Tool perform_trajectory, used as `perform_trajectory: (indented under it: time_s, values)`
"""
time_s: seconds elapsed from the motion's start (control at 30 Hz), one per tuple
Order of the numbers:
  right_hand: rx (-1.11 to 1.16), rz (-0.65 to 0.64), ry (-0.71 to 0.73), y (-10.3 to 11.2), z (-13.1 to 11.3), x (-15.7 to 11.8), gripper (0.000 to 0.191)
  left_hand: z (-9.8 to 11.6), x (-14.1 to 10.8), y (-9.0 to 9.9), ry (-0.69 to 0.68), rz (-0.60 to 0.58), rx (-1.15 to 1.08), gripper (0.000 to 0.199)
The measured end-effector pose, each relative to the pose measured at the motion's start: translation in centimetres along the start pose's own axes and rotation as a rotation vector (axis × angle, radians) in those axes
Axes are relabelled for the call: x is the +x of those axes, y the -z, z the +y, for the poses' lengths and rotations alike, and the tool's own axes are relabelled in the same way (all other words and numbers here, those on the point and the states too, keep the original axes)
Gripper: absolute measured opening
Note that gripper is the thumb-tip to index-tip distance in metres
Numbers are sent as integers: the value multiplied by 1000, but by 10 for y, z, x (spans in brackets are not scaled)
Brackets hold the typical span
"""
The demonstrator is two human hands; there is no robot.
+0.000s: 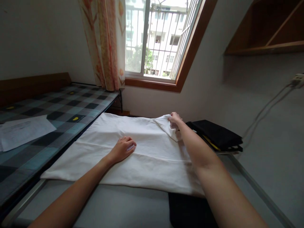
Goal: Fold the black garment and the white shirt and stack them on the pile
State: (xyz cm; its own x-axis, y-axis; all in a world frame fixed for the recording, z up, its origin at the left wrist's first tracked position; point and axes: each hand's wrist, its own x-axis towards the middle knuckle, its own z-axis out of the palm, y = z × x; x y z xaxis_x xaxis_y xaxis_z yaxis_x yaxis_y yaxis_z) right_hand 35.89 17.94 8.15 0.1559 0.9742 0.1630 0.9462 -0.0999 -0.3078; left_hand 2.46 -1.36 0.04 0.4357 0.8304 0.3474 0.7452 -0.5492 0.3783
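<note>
- Nearest is the table (123,205), with a pale grey top and a light edge strip on both sides.
- On it, at the near side, there is a black mat (190,209); its far part goes under the white cloth.
- The white cloth (147,171) lies spread flat over the middle of the table, with some soft creases running across it.
- The left hand (122,148) rests on the middle of this cloth, with the fingers bent inwards. Whether it pinches some fabric, I cannot tell.
- The right hand (175,118) reaches to the far right corner of the cloth and grasps it between thumb and fingers; there the fabric is folded over and bunched.
- Just beside this corner, on the right, lies a black folded item (218,133), with a strip of yellow showing at its side.
- On the left, next to the table, is a bed with a checked mattress (78,103), in grey, black and bluish colours. Some printed papers (26,129) lie upon it.
- On the right wall, two cords (263,110) hang down from a socket (298,80), and higher is a wooden shelf (285,46).
- Farthest are the flowered curtain (109,47) and the window (135,41) in its brown frame, with bars and a pale building outside.
</note>
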Motion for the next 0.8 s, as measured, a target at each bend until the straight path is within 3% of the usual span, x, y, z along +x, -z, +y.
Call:
perform_trajectory:
  time_s: [0.07, 0.13, 0.17, 0.27, 0.4, 0.53, 0.67, 0.8]
  values:
    - [-73, 104, 24, 20, -12, 6, 23, -1, 0, 0, 3, -4, -6, 17]
    - [-191, 312, 203, 38, -26, 0, 28, -1, 0, 0, 10, -6, -12, 17]
    - [-242, 345, 306, 44, -32, -8, 29, -1, 0, 0, 12, -6, -15, 17]
    - [-368, 231, 592, 45, -41, -58, 30, 0, 0, 0, 10, -7, -7, 17]
    - [-441, -50, 787, 25, -31, -149, 31, 1, 1, -1, 2, 9, 33, 18]
    - [-413, -174, 753, 16, -15, -200, 27, 0, 2, -2, 6, 7, 52, 18]
    - [-407, -62, 675, 20, -5, -198, 37, -1, 3, -3, 8, 17, 37, 17]
    - [-368, -75, 600, 10, -10, -186, 31, -1, 4, -4, 16, 19, 41, 18]
